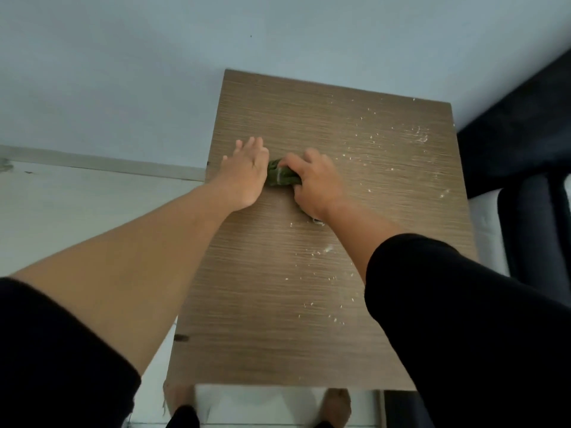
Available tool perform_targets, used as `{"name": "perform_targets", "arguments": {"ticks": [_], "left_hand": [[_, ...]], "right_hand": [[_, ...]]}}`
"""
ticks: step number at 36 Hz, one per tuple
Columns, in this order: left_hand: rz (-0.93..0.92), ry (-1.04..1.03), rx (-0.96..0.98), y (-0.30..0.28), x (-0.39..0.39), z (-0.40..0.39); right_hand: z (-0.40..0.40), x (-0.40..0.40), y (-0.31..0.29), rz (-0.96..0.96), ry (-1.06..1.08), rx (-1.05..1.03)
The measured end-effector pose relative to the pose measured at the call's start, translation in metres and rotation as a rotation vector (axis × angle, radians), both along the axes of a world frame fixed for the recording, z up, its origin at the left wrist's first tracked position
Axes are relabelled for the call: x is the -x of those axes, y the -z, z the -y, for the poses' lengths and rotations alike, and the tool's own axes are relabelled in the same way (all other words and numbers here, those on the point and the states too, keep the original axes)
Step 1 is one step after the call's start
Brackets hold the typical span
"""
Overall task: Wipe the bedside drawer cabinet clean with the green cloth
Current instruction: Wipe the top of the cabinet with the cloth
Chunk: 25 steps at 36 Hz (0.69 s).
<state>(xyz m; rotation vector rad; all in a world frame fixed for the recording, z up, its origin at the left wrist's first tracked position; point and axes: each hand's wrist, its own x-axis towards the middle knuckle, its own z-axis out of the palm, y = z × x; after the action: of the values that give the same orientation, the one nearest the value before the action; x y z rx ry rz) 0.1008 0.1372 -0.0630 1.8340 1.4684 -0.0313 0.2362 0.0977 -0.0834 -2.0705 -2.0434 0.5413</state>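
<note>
The bedside cabinet's wood-grain top fills the middle of the head view. White crumbs are scattered over its right half and near the front. My right hand presses down on a bunched green cloth near the top's centre, fingers curled over it. My left hand lies flat on the top just left of the cloth, fingers together and stretched out, its edge touching the cloth.
A pale blue wall stands behind the cabinet. A dark bed frame with white bedding is close on the right. Light floor lies to the left. My feet show below the front edge.
</note>
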Motion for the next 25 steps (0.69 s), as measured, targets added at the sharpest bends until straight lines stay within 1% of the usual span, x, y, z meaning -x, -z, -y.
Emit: {"name": "perform_targets", "arguments": {"ticks": [4, 11, 16, 20, 23, 25], "left_hand": [[-0.003, -0.013, 0.007, 0.0, 0.003, 0.029], [-0.041, -0.039, 0.099, -0.023, 0.007, 0.083], [-0.065, -0.033, 0.149, -0.036, 0.008, 0.113], [-0.086, -0.008, 0.131, -0.034, 0.01, 0.133], [-0.063, -0.023, 0.104, -0.032, 0.009, 0.144], [-0.059, -0.028, 0.119, -0.033, 0.007, 0.153]], "right_hand": [[0.047, 0.012, -0.002, -0.015, -0.02, 0.037], [0.134, 0.03, -0.004, -0.031, -0.063, 0.082], [0.187, 0.044, -0.008, -0.081, -0.076, 0.128], [0.226, 0.051, -0.012, -0.119, -0.088, 0.144], [0.243, 0.053, -0.014, -0.129, -0.098, 0.174], [0.253, 0.052, -0.015, -0.14, -0.114, 0.178]]}}
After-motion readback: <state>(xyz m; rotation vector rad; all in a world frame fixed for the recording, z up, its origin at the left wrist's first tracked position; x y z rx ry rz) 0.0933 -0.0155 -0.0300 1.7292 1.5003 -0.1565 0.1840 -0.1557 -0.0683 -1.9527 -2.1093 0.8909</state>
